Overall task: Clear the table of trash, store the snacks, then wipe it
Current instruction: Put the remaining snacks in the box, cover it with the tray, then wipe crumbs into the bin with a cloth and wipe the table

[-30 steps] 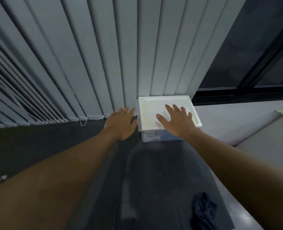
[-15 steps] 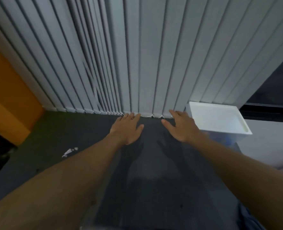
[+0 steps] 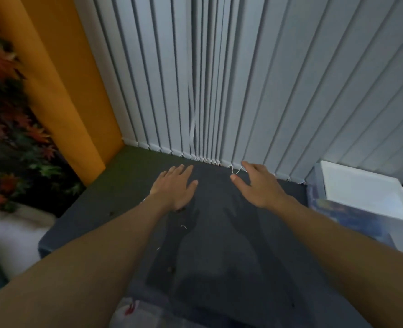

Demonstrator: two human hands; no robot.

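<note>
Dark grey table [image 3: 219, 256] carries small scraps [image 3: 183, 226] at six o'clock from the left hand [image 3: 175, 189], the nearer; both it and the right hand [image 3: 258, 187] are spread, holding nothing

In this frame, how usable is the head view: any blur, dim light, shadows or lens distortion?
Head view: dim. The foliage at the left edge is motion-blurred, the white-lidded box soft. Wide-angle distortion fans the blinds. Both hands cast faint shadows on the dark table.

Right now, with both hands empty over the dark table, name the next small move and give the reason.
Probably lower the left hand to pinch up the small pale scraps just behind it on the table. Both it and the right hand are open, holding nothing, and litter remains.
</note>
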